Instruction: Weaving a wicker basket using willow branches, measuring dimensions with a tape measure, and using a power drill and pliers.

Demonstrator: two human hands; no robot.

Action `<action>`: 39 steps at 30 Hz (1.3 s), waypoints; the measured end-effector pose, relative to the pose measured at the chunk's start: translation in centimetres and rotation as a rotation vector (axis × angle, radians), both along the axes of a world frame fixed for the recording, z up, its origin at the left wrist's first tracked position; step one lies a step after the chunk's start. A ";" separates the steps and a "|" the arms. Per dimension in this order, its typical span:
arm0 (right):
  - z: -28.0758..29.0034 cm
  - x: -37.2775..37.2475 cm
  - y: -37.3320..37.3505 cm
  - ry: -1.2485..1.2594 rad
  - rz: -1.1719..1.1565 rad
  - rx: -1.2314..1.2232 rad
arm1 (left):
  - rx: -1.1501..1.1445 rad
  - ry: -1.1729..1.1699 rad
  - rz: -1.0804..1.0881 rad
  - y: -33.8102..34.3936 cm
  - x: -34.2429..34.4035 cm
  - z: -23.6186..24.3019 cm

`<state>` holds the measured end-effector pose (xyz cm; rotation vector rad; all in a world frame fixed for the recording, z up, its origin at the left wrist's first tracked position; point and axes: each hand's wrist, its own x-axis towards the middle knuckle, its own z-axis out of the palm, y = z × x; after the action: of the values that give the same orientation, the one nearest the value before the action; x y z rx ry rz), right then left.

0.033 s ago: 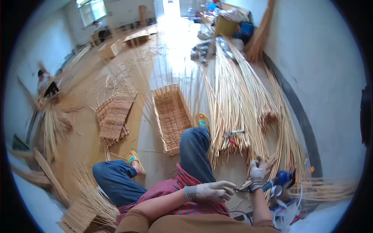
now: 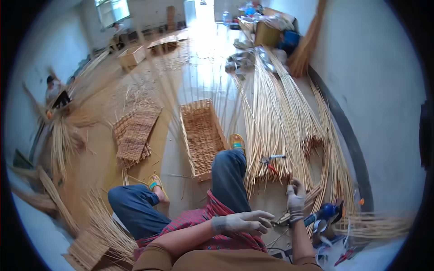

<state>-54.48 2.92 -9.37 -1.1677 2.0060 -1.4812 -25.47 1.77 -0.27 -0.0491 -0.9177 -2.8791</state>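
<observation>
My left hand (image 2: 244, 222), in a pale work glove, reaches across my lap with its fingers stretched out and nothing in them. On the right, my gloved right hand (image 2: 296, 201) is raised beside a bundle of pale sticks (image 2: 312, 195). Its fingers are loosely bent, the thumb apart, and no held thing shows. Between the wrists lies a dark metal tool (image 2: 283, 219), its kind unclear. Ahead of my knee a woven wicker basket (image 2: 203, 140) stands on the floor, thin upright stakes rising blurred around it. Red-handled pruning shears (image 2: 271, 166) rest on the cut stick ends.
Long peeled sticks (image 2: 275, 117) cover the floor at right. Woven panels (image 2: 138, 135) lie left of the basket. A blue power tool (image 2: 326, 211) lies beside my right forearm. A co-worker (image 2: 56, 92) sits at far left. A wooden box (image 2: 132, 57) stands farther back.
The whole view has shifted slightly. My right hand has moved a little left, and its fingers show more clearly. My left hand keeps almost the same pose.
</observation>
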 end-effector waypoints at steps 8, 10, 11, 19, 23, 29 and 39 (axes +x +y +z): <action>15.6 23.2 -4.1 -0.311 1.133 -0.052 | -0.257 -0.113 0.872 0.4 15.7 5.4; 16.5 27.3 -3.3 -0.237 1.330 0.126 | -0.119 -0.069 1.081 2.1 19.6 3.3; 16.4 28.9 -3.1 -0.249 1.443 0.268 | -0.056 -0.026 1.141 3.3 21.8 1.1; 30.0 40.9 -6.0 -0.311 1.928 -0.497 | -0.092 -0.391 1.537 8.9 25.2 -9.8; 37.0 45.4 -5.9 -0.513 1.727 -0.771 | -0.089 -0.374 1.418 8.0 26.3 -15.9; 41.5 48.1 -6.3 -0.692 2.129 0.103 | -0.172 -0.285 1.345 7.0 27.9 -13.7; 37.6 50.3 -7.7 -1.015 2.039 -0.730 | -0.314 -0.141 1.153 2.3 27.2 -4.3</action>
<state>-4.14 -4.75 28.24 -1.2833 -0.6680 -0.9248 1.77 4.03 -4.62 0.4878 -0.9570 -1.6807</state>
